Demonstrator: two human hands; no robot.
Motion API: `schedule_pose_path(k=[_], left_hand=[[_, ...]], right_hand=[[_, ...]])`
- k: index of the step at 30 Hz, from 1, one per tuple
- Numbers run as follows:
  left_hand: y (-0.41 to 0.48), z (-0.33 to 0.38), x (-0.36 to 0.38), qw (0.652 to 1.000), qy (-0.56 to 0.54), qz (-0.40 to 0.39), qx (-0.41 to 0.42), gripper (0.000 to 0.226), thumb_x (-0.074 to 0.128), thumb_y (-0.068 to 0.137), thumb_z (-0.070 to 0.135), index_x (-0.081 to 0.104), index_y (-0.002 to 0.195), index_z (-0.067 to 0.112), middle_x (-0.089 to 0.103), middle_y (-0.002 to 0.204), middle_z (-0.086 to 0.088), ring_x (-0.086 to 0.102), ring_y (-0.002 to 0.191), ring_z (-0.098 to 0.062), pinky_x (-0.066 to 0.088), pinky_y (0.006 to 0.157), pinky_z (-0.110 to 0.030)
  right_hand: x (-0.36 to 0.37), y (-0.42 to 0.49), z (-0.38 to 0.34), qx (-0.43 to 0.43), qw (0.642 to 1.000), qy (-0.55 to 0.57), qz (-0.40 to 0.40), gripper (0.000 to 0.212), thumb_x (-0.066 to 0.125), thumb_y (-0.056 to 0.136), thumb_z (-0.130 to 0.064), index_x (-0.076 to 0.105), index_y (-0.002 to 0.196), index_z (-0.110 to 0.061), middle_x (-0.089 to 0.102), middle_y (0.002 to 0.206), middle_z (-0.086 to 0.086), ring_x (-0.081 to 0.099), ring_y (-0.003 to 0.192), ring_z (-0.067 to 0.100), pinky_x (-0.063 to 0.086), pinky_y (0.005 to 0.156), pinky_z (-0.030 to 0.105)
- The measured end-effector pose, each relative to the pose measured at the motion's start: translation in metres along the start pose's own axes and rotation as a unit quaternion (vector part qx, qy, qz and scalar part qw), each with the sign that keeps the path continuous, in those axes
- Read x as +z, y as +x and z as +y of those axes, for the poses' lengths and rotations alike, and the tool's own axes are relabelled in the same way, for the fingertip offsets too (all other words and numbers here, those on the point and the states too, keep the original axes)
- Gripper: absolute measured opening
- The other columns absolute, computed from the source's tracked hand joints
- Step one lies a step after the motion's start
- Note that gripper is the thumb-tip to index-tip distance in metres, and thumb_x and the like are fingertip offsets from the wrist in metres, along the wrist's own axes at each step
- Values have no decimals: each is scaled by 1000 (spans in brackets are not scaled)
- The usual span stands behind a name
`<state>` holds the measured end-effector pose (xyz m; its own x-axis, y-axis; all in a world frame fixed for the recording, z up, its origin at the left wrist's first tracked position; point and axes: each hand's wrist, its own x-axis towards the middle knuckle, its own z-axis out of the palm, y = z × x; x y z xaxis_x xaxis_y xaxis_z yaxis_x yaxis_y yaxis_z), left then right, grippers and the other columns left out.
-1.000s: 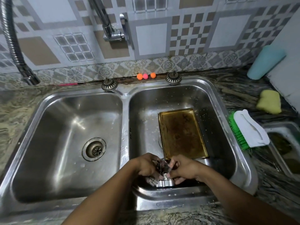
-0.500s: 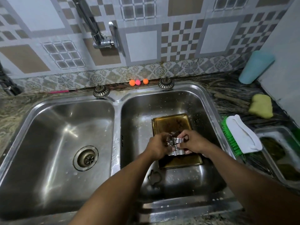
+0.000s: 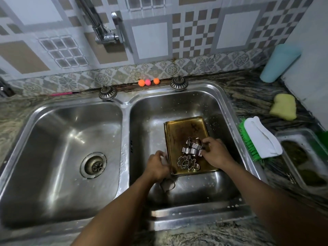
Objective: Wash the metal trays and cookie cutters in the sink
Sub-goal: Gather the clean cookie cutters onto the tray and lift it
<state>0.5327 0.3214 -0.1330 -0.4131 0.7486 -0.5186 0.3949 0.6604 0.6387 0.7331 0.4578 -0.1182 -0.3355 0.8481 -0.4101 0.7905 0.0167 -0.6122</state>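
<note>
We see the right hand clamped on a bunch of cookie cutters: thin shiny steel bands, several nested together, outlines too tangled to name, held just above the metal tray. Fingertips pinch the bunch from its right side. Just below that hand two loose cutters lie flat on the tray, one flower-shaped and one that looks like a small figure, touching each other. The tray is rectangular with a low rim, its brassy gold floor stained dark brown in patches. A doubled edge on its left hints at a second tray underneath, but we cannot tell. It sits on the floor of the right basin, under the right hand and directly right of the left hand. The left hand has its fingers curled onto the tray's left rim, gripping it. Just below the left hand's wrist another cutter lies on the basin floor, partly hidden by the forearm. Left of the left hand is the left basin with its drain. Right of the right hand, on the marbled tabletop, lies a green-bristled scrub brush with a white back, with a yellow sponge and a teal cup beyond it. Far beyond both hands the faucet comes off the tiled wall.
</note>
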Motion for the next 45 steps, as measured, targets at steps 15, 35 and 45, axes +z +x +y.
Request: schedule_pose_path(k=[15,35,45], left_hand=[[1,-31,25,975,217,-47,-23,16,72,86,13,71,97,25,70,114,-9,66,106,-29,56,92,-37],[41,-3,42,991,-29,124,34,26,64,96,40,70,121,39,45,144,-5,42,135,-24,41,114,-41],[37,-8,49,974,-215,66,31,30,57,99,48,67,126,42,69,119,9,65,105,0,50,85,-14]], right_hand=[[12,-4,15,28,999,-12,-34,64,81,80,-31,49,136,-35,25,145,7,34,137,34,32,117,49],[15,24,15,57,991,94,-78,63,79,82,-21,49,131,-45,34,148,10,39,136,37,41,109,53],[31,15,10,11,985,147,-94,65,77,82,-43,42,136,-54,19,161,3,30,143,37,40,108,52]])
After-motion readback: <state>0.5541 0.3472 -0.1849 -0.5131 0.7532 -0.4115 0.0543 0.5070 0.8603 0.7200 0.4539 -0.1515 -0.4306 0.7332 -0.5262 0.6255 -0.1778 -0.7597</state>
